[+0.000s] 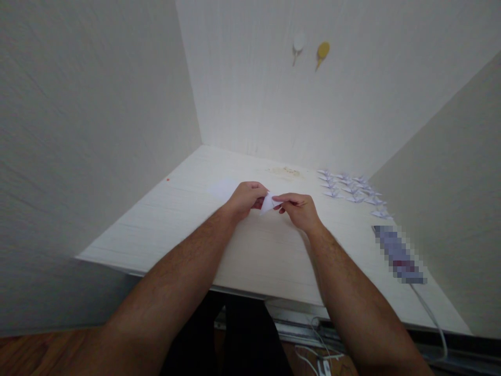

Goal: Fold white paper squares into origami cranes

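Observation:
A small piece of folded white paper (pixel 268 204) is held just above the middle of the table. My left hand (pixel 246 199) pinches its left side between thumb and fingers. From the right, my right hand (pixel 300 209) grips the opposite corner, the index finger lying along the paper's edge. Fingertips hide parts of the folds. Paler, bluish-white paper (pixel 221 188) lies flat on the table just left of my left hand. Several folded white paper cranes (pixel 355 197) stand in rows at the back right, apart from both hands.
The white table (pixel 156 230) is boxed in by walls on three sides. A pixelated, phone-like flat device (pixel 399 255) lies at the right, with a white cable (pixel 432 318) running off the front edge. Two hooks, one yellow (pixel 323 50), one white (pixel 298 43), are on the back wall.

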Demonstrator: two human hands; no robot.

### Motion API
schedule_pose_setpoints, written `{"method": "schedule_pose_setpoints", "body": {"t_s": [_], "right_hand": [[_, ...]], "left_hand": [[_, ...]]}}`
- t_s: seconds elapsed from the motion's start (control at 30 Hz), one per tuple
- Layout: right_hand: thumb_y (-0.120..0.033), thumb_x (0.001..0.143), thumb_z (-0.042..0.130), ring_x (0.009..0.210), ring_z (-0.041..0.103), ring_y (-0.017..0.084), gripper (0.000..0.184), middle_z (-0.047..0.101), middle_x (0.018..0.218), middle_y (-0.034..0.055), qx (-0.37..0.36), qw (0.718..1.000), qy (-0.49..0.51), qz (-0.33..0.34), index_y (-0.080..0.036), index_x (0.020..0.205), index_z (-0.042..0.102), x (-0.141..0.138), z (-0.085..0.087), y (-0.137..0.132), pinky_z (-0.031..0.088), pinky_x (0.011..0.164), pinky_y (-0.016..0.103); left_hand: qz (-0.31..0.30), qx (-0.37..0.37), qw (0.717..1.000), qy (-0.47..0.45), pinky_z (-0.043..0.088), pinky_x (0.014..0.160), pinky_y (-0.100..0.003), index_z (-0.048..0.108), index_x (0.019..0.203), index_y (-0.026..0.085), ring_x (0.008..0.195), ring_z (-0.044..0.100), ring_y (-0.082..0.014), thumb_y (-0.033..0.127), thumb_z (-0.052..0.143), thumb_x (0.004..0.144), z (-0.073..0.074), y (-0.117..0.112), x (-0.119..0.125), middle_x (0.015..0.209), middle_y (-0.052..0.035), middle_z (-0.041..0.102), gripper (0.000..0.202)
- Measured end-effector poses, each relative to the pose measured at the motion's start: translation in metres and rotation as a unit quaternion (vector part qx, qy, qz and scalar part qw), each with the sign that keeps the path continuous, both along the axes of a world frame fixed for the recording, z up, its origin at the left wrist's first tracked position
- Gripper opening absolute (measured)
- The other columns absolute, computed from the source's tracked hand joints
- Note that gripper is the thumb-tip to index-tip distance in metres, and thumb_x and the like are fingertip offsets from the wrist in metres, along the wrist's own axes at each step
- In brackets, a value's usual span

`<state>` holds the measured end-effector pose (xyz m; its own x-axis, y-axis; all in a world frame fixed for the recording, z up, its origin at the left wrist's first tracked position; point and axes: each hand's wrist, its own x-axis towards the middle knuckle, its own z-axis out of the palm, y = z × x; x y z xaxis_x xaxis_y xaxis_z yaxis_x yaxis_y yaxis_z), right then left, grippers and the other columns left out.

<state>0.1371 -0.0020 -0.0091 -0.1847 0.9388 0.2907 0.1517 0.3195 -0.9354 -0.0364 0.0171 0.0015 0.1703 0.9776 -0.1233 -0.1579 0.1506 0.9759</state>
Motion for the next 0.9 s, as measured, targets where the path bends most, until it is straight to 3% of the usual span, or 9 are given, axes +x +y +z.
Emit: {"method": "schedule_pose_setpoints", "body": {"t_s": [0.43,0.73,0.9], "right_hand": [[-0.022,0.068,0.063,0.056,0.063,0.012,0.016,0.07,0.065,0.0023,-0.001,0.999,0.031,0.015,-0.02,0.075,0.077,0.0012,0.001,0.0025,0.053,0.056,0.027],[-0.019,0.068,0.06,0.057,0.063,0.013,0.02,0.07,0.065,0.0026,0.001,1.0,0.003,0.009,-0.02,0.079,0.077,0.0019,-0.003,0.0031,0.052,0.055,0.027],[-0.022,0.07,0.061,0.059,0.061,0.013,0.021,0.07,0.068,0.0025,-0.003,1.0,-0.017,0.002,-0.018,0.085,0.075,0.0028,0.0001,0.0021,0.051,0.056,0.027]], "left_hand": [[-0.025,0.015,0.999,-0.015,0.045,0.051,-0.024,0.058,0.067,0.014,0.052,0.059,-0.012,0.021,0.067,0.063,0.0018,-0.0015,-0.0006,0.06,-0.0012,0.061,0.013],[0.003,0.038,0.998,0.041,0.046,0.052,-0.024,0.061,0.064,0.013,0.052,0.056,-0.0103,0.02,0.068,0.062,-0.0008,0.0008,0.0004,0.059,-0.001,0.06,0.011],[0.008,0.085,0.991,0.106,0.043,0.049,-0.021,0.063,0.065,0.012,0.049,0.052,-0.008,0.022,0.068,0.064,-0.0007,0.0008,-0.0008,0.056,0.0002,0.059,0.011]]}}
